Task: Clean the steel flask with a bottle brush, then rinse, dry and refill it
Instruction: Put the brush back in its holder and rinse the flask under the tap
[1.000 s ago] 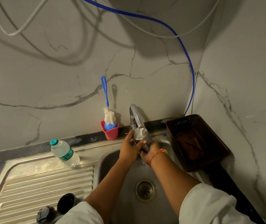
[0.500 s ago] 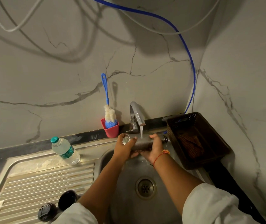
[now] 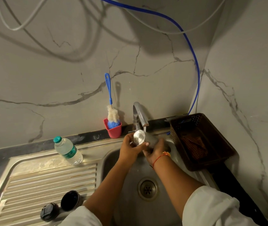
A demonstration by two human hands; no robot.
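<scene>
Steel flask (image 3: 139, 136) — left hand (image 3: 128, 149), right hand (image 3: 156, 150) gripping; mouth end hidden.

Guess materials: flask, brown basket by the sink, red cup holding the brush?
The flask: metal, likely stainless steel; its round base gives a bright brushed glint. The basket: dark brown, looks like moulded plastic; perforated walls with a cut handle slot. The red cup: matte, probably plastic; even colour, no shine.
</scene>
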